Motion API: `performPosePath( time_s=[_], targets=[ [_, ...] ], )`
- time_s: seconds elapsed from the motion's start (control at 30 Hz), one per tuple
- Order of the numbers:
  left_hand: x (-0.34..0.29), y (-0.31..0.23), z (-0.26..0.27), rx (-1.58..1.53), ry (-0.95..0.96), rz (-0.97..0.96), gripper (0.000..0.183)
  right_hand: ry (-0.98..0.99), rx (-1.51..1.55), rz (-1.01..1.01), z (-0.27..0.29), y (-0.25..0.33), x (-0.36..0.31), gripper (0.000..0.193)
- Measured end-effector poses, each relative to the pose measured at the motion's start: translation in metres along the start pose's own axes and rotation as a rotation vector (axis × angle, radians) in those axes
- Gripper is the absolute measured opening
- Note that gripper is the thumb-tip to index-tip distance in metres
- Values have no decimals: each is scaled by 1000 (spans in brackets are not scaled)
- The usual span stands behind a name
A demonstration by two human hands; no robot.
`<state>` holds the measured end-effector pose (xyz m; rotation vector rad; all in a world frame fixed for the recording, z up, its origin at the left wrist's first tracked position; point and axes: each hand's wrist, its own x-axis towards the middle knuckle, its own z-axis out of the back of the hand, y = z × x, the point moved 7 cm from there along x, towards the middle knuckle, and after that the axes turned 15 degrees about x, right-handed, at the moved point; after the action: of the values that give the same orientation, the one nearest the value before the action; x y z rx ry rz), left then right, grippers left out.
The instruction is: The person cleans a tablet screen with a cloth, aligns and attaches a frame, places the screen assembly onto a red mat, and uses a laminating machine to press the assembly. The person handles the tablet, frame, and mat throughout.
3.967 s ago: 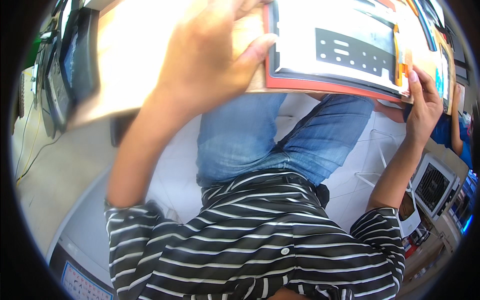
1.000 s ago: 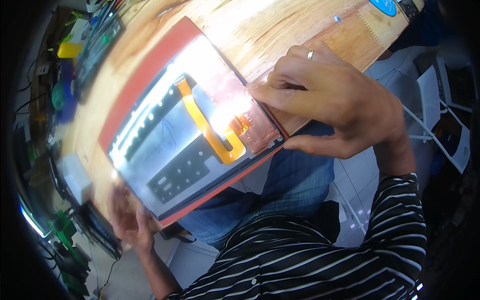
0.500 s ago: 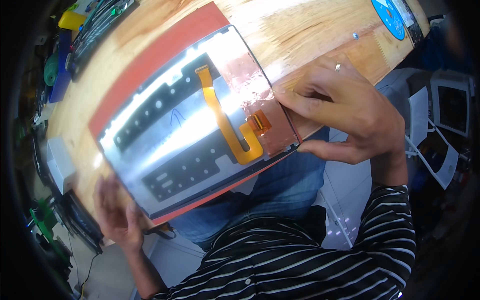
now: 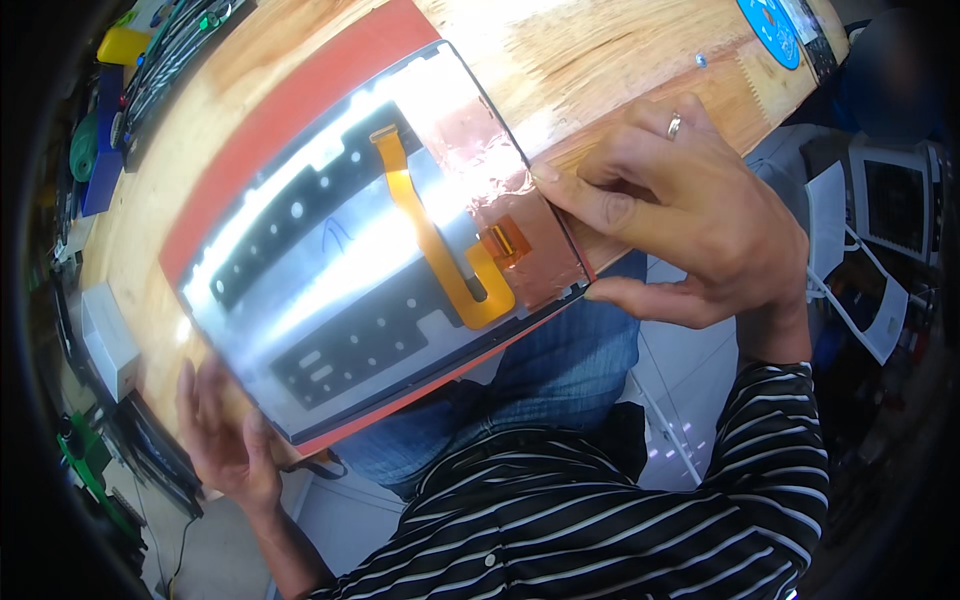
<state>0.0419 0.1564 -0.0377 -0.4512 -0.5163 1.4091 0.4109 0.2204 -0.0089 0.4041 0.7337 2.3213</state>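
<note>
The display panel lies on the red mat at the bench's near edge. The right hand, wrist bent inward, stands half-open, thumb and forefinger parted, their tips at the panel's right edge without closing on it. The left hand is loosely open, thumb and fingers spread, beside the panel's left end; contact cannot be confirmed.

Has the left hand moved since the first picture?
Yes: the left hand has drawn back toward the near edge of the table. Earlier it reached well over the top; now it is by that edge.
</note>
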Motion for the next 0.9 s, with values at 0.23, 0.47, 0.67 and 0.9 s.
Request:
performPosePath(
  time_s=[0.23,0.47,0.67,0.9],
  targets=[
    [1,0,1,38,12,-17,67,-18,-56,9,-2,4,-1,65],
    [1,0,0,-32,7,18,67,-6,-59,23,-3,4,-1,66],
    [1,-1,0,-14,7,5,68,17,-70,35,-2,6,1,67],
    [1,-2,0,20,17,-18,68,31,-114,44,0,6,2,64]
  ],
)
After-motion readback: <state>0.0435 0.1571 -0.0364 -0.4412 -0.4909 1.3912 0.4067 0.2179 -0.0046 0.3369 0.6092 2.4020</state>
